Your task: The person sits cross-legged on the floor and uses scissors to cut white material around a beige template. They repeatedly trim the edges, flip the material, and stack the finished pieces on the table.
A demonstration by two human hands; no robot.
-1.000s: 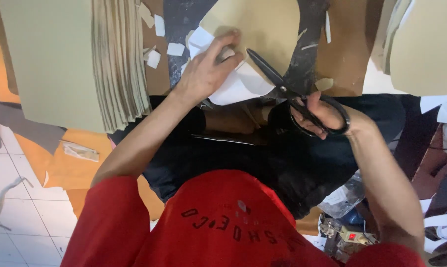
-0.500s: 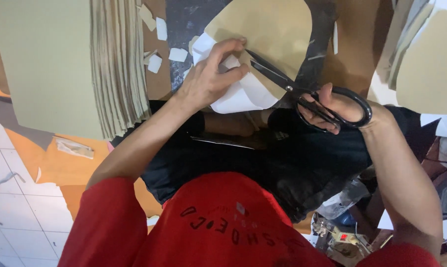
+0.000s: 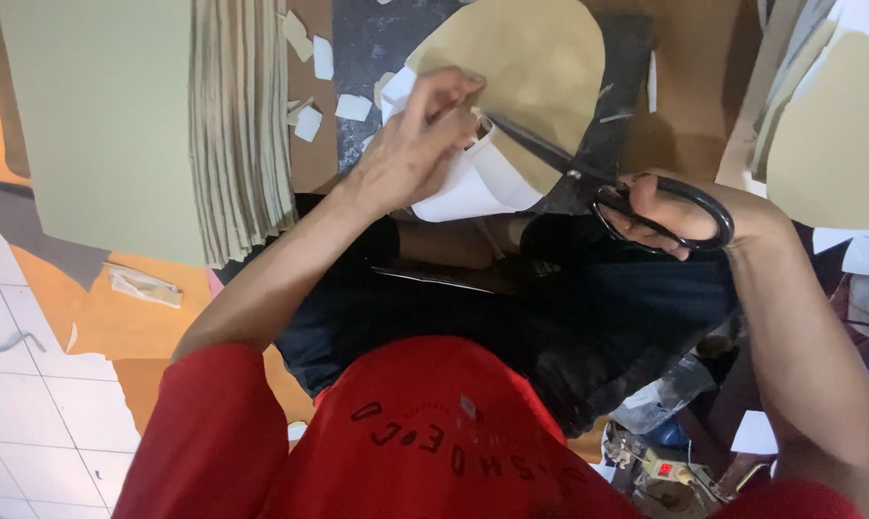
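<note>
1. While the right hand (image 3: pixel 670 213) grips the black handles of the scissors (image 3: pixel 608 187), their long axis runs from lower right to upper left, blades pointing at the white paper (image 3: pixel 473 187).
2. The left hand (image 3: pixel 420 144) is closed, pinching that paper, which lies over a tan rounded sheet (image 3: pixel 540 67) on the dark surface (image 3: pixel 367 48).
3. One pair of scissors and one tan sheet are in hand; about six small white scraps (image 3: pixel 321 58) lie beside it.
4. A fanned stack of greenish card (image 3: pixel 237 125) sits to the left, and more tan sheets (image 3: pixel 833 135) lie at the right.
</note>
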